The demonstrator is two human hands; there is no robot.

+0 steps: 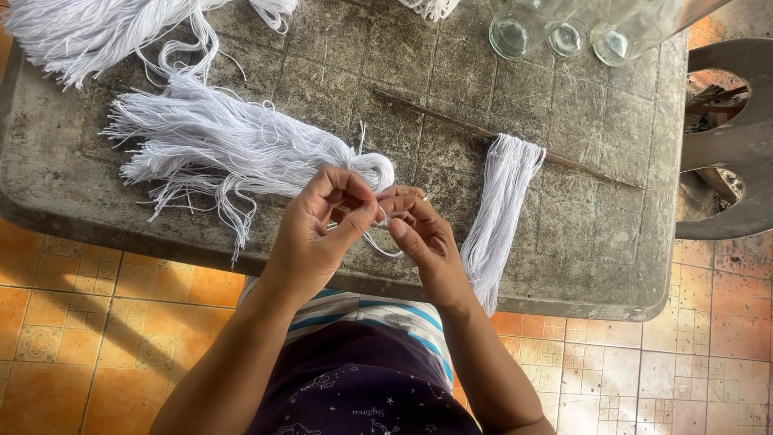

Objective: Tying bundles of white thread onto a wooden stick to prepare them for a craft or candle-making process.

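— White cotton strand: where is it?

— Pinched between both hands, just in front of the loose bundle of white cut threads on the grey worn plastic table.

— Fingers?

— Left hand and right hand both grasp it at the fingertips.

— Right of the bundle?

— White threads hanging from a thin brown stick.

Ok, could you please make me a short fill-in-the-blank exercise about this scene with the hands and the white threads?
1. Both hands, the left hand and the right hand, pinch a thin strand of ____ thread.
2. A hank of threads hangs from a thin brown ____ lying across the table.
3. Three clear ____ bottles lie at the table's far edge.
4. The floor is covered with orange ____.

Missing words: white; stick; glass; tiles
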